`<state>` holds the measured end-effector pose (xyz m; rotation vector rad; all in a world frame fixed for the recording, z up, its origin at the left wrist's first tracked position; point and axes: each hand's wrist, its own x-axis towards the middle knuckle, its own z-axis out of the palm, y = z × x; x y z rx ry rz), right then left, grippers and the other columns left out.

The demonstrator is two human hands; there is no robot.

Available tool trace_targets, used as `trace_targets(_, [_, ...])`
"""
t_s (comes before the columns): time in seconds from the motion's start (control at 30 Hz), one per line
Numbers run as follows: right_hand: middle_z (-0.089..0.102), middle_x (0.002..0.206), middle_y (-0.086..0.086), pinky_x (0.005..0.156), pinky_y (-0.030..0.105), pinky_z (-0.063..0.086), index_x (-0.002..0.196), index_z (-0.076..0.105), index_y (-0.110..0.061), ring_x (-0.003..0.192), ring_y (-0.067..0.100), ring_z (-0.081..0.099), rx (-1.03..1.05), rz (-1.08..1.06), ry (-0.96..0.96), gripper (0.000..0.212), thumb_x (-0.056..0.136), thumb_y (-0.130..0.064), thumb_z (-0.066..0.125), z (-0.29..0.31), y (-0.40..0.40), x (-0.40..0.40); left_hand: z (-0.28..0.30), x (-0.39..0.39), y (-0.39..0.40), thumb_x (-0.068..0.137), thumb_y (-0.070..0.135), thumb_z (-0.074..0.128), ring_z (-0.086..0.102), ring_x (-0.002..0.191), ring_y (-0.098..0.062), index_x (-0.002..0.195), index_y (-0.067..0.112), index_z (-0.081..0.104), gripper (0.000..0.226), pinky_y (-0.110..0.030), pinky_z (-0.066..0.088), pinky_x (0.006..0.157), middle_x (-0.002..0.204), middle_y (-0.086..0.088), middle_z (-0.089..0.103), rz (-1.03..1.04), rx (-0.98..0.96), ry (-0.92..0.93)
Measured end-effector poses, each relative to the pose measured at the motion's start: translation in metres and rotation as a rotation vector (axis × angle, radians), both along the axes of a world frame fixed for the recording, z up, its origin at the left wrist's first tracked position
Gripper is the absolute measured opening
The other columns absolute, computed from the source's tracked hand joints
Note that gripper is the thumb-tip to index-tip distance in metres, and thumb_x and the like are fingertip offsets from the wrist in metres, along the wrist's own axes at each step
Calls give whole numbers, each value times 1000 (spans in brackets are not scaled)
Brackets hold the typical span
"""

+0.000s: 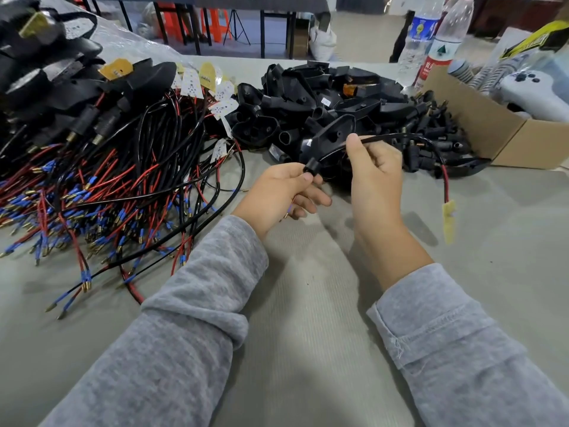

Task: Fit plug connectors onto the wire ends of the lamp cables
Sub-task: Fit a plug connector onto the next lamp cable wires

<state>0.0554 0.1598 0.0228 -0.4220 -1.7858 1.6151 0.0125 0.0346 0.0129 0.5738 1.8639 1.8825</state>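
two plastic water bottles (431,35) stand behind an open cardboard box (492,127) on the grey table (308,303).

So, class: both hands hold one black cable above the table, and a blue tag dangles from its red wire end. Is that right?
Not quite. The head view shows the tag is pale yellow, not blue. The left hand and right hand do hold the black cable.

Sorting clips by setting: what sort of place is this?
Probably a small assembly workshop: a heap of red and black cables, a pile of black housings and a cardboard box crowd the cloth-covered table.
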Motion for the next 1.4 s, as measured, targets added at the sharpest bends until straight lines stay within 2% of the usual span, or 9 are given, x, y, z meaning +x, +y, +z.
trace_targets(0.17, [64, 76, -11, 71, 24, 51, 77, 65, -21, 69, -2, 56, -146, 83, 29, 24, 99, -22, 56, 0, 2, 0, 1, 1, 0, 102, 12, 43, 58, 55, -4, 90, 11, 60, 21, -13, 45, 51, 73, -1, 74, -88, -104, 25])
trace_targets(0.5, [53, 74, 12, 67, 43, 48, 77, 59, -10, 69, 27, 52, -100, 119, -74, 24, 97, -23, 55, 2, 1, 1, 8, 4, -5, 91, 19, 49, 53, 61, -8, 94, 14, 62, 14, -19, 41, 60, 78, -5, 74, -204, -178, 42])
trace_targets(0.77, [42, 75, 4, 66, 33, 37, 72, 45, -8, 68, 14, 43, 74, 141, -141, 27, 95, -19, 54, 4, -1, 3, 6, 2, -5, 96, 36, 49, 42, 50, -6, 80, 20, 60, 25, -16, 26, 45, 78, -13, 74, -231, -162, 70])
trace_targets(0.97, [41, 89, -1, 38, 15, 37, 63, 43, -8, 48, -4, 49, 118, 236, -190, 34, 93, -14, 56, 0, -11, 4, 5, 1, -5, 87, 38, 52, 28, 51, -10, 94, 9, 61, 31, -17, 22, 43, 76, -3, 70, -204, -145, 82])
trace_targets(1.03, [41, 90, 0, 45, 26, 45, 64, 45, -8, 55, 11, 58, 61, 267, -177, 32, 93, -13, 56, 1, -11, 4, 4, 1, -6, 93, 32, 52, 27, 49, -10, 93, 8, 58, 25, -18, 20, 42, 67, 1, 65, -192, -149, 97])
trace_targets(1.13, [43, 97, 2, 84, 55, 51, 64, 46, -9, 93, 46, 60, 19, 292, -174, 32, 94, -15, 56, 2, -12, 2, 5, 1, -6, 102, 20, 46, 28, 42, -3, 92, 9, 52, 15, -15, 17, 39, 55, 9, 49, -170, -150, 54])
trace_targets(1.2, [43, 98, -1, 95, 60, 45, 57, 48, -16, 104, 46, 58, -17, 294, -167, 39, 95, -19, 57, 3, -13, 2, 6, 1, -5, 103, 18, 42, 26, 40, 0, 83, 14, 46, 21, -12, 17, 37, 52, 11, 40, -168, -146, 10])
trace_targets(1.3, [46, 101, -5, 99, 49, 47, 60, 55, -19, 105, 23, 58, 32, 249, -154, 38, 98, -25, 56, 0, -11, 2, 6, 2, -4, 104, 18, 39, 27, 39, 1, 72, 18, 42, 32, -10, 21, 35, 52, 10, 35, -167, -131, -22])
trace_targets(1.4, [50, 113, -2, 93, 11, 40, 87, 67, -16, 100, -13, 48, 232, 192, -128, 26, 102, -25, 48, -2, -7, 3, 5, 2, -4, 104, 19, 38, 27, 39, 0, 71, 18, 37, 34, -11, 21, 36, 52, 11, 36, -156, -122, -26])
